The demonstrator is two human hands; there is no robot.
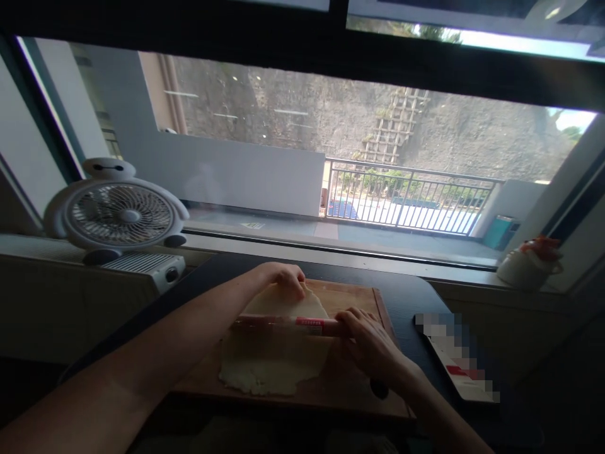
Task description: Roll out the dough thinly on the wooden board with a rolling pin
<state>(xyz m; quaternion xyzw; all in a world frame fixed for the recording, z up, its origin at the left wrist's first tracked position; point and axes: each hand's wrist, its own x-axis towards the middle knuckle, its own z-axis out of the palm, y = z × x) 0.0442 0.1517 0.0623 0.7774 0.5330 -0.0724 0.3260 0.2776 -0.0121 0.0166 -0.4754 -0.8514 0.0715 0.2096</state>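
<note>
Head view, dough (pixel 274 366), rolling pin (pixel 278 322), one end behind left forearm (pixel 155 343)

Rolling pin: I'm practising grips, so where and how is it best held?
Probably by the right end of the rolling pin, from the right and above, curling over it: the pin is round, lies crosswise on the dough, and that end juts past the dough's edge, where the right hand is.
</note>
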